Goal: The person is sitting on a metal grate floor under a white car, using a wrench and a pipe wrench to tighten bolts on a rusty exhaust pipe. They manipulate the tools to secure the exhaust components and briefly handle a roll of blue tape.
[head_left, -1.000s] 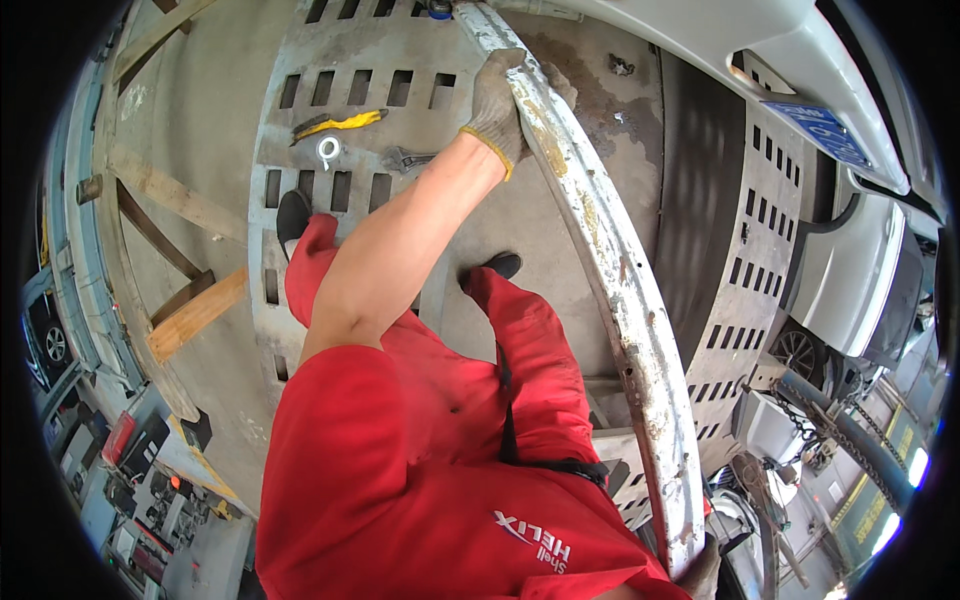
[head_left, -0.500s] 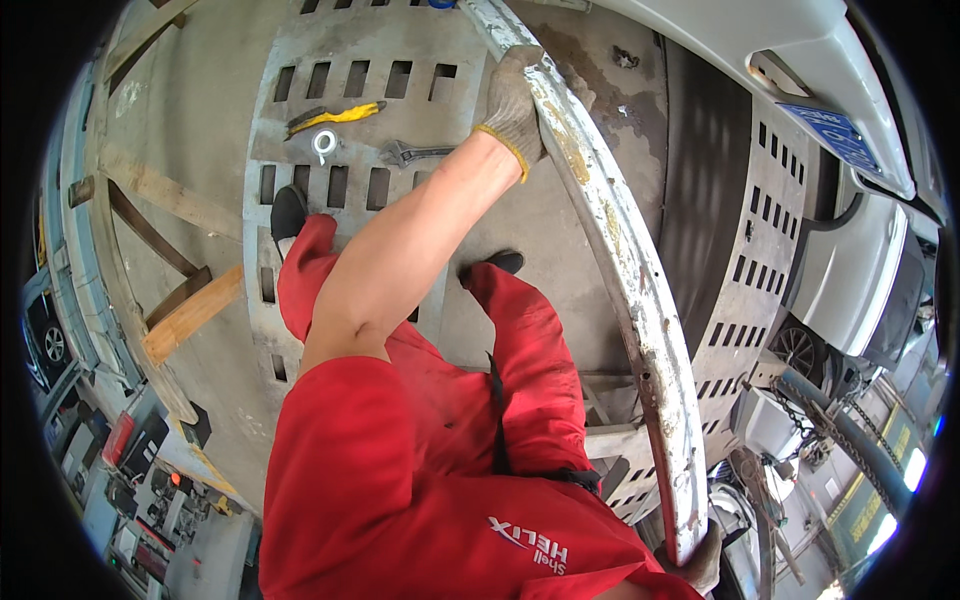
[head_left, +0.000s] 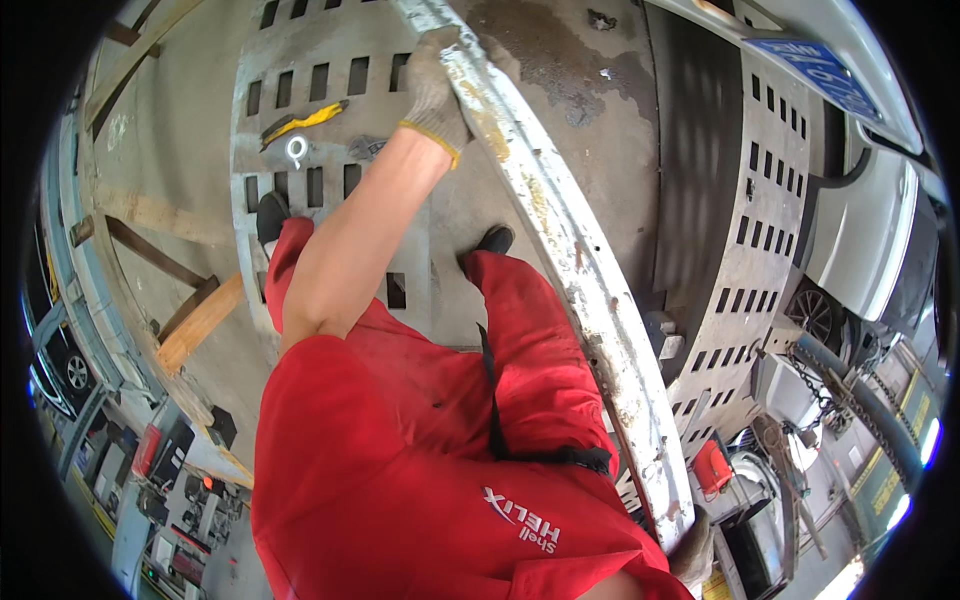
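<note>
A long, curved metal beam [head_left: 578, 255] with worn white paint and rusty patches runs from the top of the view down past my right side. My left hand [head_left: 437, 95], in a knitted work glove with a yellow cuff, is wrapped round its far part, with fingertips showing at the far edge. At the near end my gloved right hand [head_left: 692, 556] grips the beam low at the right; its fingers are mostly hidden. On the floor left of my left hand lie a yellow-and-black tool [head_left: 308, 122], a white tape roll [head_left: 297, 149] and a partly covered wrench [head_left: 367, 147].
Slotted metal plates [head_left: 745, 260] stretch along both sides of the floor. A white car's bumper with a blue plate [head_left: 818, 75] juts in at upper right. Timber framing [head_left: 200, 325] stands left. Chains [head_left: 815, 375] and a red container [head_left: 712, 468] are at right.
The beam and my left hand have shifted left in view, covering more of the wrench. The floor items also appear further left, and the red container has come into sight at lower right.
</note>
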Action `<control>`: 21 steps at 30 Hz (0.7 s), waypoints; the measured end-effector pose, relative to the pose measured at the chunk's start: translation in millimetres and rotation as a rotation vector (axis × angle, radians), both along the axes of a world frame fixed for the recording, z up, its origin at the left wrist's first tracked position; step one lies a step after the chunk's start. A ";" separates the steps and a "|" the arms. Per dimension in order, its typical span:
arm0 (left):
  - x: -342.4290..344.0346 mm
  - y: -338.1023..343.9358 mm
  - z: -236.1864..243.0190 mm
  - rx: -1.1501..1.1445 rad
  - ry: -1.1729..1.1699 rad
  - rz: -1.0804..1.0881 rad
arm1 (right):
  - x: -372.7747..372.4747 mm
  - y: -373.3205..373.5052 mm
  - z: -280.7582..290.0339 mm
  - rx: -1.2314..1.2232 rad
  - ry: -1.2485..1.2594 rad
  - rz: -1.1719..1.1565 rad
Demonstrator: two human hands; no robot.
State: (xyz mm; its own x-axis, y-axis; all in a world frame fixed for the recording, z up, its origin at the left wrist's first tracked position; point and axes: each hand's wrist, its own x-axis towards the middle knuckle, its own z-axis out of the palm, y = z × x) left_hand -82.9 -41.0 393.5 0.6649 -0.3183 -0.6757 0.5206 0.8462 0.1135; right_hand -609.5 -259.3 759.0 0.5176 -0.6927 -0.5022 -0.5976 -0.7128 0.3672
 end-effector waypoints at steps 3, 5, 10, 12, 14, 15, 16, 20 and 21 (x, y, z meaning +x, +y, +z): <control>-4.8 -15.9 -4.4 0.022 -0.067 -0.111 | 16.1 26.1 -4.5 -0.077 -0.145 0.147; -2.0 -15.2 -12.6 -0.056 -0.030 -0.064 | 27.7 -10.1 -21.2 -0.030 -0.257 0.284; 2.7 -44.9 -19.0 -0.017 -0.089 0.017 | 54.7 -39.3 -19.3 0.083 -0.233 0.257; -4.4 -38.6 -14.0 0.014 -0.146 0.007 | 55.9 -36.2 -29.3 0.046 -0.265 0.265; -3.6 -46.7 -15.2 -0.032 0.021 0.008 | 34.7 -31.3 -23.2 0.046 -0.228 0.225; -5.1 -46.5 -14.9 -0.007 -0.033 0.003 | 23.5 -35.1 -24.7 0.059 -0.280 0.230; -5.6 -46.0 -14.9 0.017 -0.087 -0.006 | 12.2 -38.5 -29.1 0.071 -0.333 0.231; -9.1 -45.1 -7.6 0.079 -0.102 0.045 | 2.8 -77.6 -45.9 0.075 -0.366 0.085; -8.4 -47.5 -11.4 0.066 -0.110 0.050 | 1.0 -84.4 -47.2 0.071 -0.358 0.015</control>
